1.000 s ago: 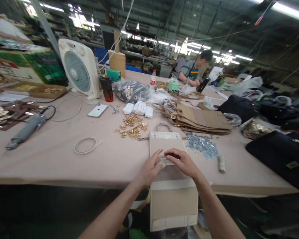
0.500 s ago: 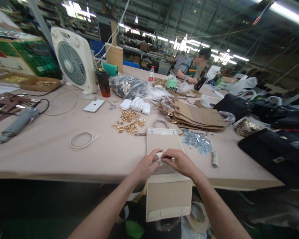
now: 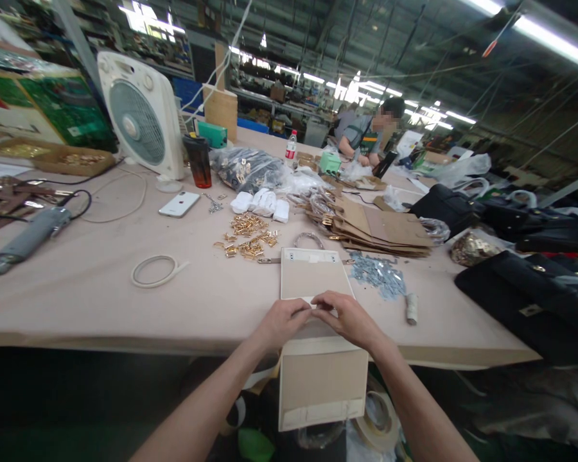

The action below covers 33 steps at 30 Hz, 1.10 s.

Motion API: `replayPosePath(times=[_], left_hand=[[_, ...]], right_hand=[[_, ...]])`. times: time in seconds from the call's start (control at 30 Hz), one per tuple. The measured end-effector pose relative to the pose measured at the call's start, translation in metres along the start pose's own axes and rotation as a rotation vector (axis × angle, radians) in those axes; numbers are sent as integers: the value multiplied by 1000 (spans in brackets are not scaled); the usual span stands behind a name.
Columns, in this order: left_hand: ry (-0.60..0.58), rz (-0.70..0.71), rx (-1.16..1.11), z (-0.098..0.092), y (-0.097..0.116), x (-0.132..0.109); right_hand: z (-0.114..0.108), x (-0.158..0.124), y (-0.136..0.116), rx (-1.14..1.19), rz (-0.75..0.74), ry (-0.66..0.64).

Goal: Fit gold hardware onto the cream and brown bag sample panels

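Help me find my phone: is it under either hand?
No: the white phone lies by the dark cup, far from the left hand and right hand.

Head view, forward-down, close over left hand [image 3: 282, 321], right hand [image 3: 352, 319]

place: bag workshop | cues: black handbags [image 3: 525, 295], gold fittings [image 3: 248, 236], long worktable [image 3: 101, 301]

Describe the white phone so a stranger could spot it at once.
Start at the white box fan standing at the far left. Just in front of it, near the dark tumbler, lies the phone. It is the only flat white slab, unlike the soft white bundles and gold fittings to its right.
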State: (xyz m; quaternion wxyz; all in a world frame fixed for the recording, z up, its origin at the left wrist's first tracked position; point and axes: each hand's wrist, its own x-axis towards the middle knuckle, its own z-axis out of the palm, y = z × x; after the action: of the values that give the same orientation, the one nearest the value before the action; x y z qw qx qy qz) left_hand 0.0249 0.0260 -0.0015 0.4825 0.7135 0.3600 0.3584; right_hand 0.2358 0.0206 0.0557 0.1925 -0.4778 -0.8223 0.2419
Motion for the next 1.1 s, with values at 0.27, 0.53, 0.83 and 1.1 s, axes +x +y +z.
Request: replayPosePath(times=[0.27,0.53,0.83,1.1], left_hand=[[0,-5,22,2,-8,-1],[47,-81,-122,-1,-7,0],[111,-216,-386,-4,-13,1],[17,-195,-279,-2,-9,1]], right_hand=[[9,-3,-2,66,-3,-5],[22,-1,-2,174,-43,61],[21,-12,6,280,-200,233],[-55,29,101,263,51,526]])
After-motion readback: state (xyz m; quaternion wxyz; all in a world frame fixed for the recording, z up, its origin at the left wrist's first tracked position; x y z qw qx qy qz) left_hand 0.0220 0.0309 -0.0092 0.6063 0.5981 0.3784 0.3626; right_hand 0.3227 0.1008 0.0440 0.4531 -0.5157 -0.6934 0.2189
